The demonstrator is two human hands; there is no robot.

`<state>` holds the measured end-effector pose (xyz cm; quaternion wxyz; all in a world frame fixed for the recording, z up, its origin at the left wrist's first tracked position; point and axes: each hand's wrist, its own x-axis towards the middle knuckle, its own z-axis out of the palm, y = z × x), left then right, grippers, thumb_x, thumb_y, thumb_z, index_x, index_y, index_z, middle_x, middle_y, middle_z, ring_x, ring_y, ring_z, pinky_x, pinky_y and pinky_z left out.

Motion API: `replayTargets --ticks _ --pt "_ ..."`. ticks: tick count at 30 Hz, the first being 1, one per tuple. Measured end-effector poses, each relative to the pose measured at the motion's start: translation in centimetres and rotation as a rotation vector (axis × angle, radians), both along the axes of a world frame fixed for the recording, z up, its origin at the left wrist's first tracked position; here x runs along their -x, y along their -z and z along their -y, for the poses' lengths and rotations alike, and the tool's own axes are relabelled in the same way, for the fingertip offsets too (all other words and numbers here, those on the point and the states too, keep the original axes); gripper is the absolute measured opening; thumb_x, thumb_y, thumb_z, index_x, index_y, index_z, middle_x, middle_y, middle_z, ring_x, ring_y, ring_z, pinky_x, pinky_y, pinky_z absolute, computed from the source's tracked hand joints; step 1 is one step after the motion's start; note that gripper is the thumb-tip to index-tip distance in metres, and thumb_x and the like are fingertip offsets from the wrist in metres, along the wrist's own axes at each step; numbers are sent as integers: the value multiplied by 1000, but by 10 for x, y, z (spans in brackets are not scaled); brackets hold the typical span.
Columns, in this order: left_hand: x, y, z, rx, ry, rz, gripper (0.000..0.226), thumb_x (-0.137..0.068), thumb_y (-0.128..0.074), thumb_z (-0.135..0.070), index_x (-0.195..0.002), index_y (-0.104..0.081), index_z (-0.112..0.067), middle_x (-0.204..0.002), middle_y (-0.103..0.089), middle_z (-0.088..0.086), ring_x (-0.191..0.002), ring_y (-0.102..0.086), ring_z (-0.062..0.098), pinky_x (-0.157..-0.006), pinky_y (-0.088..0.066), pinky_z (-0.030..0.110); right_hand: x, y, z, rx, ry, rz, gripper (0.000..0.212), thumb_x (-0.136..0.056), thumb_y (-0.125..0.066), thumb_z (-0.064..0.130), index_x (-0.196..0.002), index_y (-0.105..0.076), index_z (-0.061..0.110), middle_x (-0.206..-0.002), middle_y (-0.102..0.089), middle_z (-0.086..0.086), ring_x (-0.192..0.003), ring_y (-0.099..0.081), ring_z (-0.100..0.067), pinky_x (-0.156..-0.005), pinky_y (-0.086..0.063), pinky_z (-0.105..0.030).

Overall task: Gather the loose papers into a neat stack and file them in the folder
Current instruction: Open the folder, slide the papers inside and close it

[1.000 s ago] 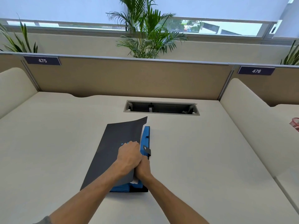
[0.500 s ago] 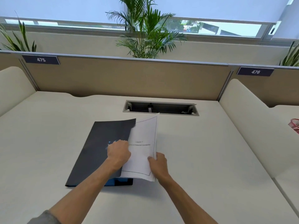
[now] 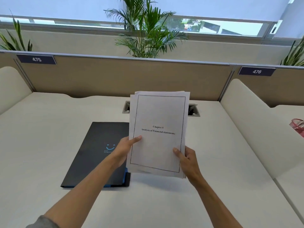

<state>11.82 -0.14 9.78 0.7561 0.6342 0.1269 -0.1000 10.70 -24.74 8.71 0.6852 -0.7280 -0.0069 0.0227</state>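
Observation:
A stack of white papers with a bordered title page is held upright above the desk, its edges slightly uneven. My left hand grips its left edge, thumb on the front. My right hand grips the lower right edge. A black folder with a blue smile logo lies closed and flat on the white desk, left of and below the papers. A blue inner edge shows at the folder's near right corner.
A cable slot is cut into the desk behind the papers. Beige partitions with tags 475 and 476 bound the back, cream dividers the sides. A red basket sits at the far right. Plants stand by the window.
The folder was open a second ago; its black cover now lies shut. Both hands have lifted the papers off the folder and raised them upright to the right.

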Motion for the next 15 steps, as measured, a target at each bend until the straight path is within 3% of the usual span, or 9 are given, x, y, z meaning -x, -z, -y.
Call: replayTargets --ticks 4,6,10,15 --pt "-3 -4 11 64 -42 153 17 -91 -62 -11 -104 -73 -9 -107 -75 9 -103 -69 24 -89 -56 33 -4 -11 3 -82 9 10 21 -94 -61 9 -96 -74 26 -94 -79 9 -86 -74 -9 -70 -59 -21" --pt "-3 -6 15 27 -44 199 17 -92 -61 -9 -105 -72 -9 -107 -75 8 -102 -70 22 -89 -55 32 -7 -13 5 -106 34 7 18 -92 -65 9 -91 -75 24 -91 -79 7 -83 -75 -10 -66 -58 -21" --pt "-3 -3 22 -15 -46 230 23 -91 -62 -6 -112 -69 -5 -108 -74 7 -99 -70 20 -79 -56 24 -9 -15 5 -130 81 21 12 -90 -68 11 -93 -76 19 -91 -79 0 -85 -75 -16 -74 -62 -30" --pt "-1 -3 27 -57 -49 277 25 -90 -62 -5 -109 -70 -19 -107 -74 -3 -98 -68 6 -78 -50 12 -9 -15 6 -128 114 64 21 -89 -69 7 -78 -76 23 -77 -77 9 -75 -70 -9 -66 -57 -17"
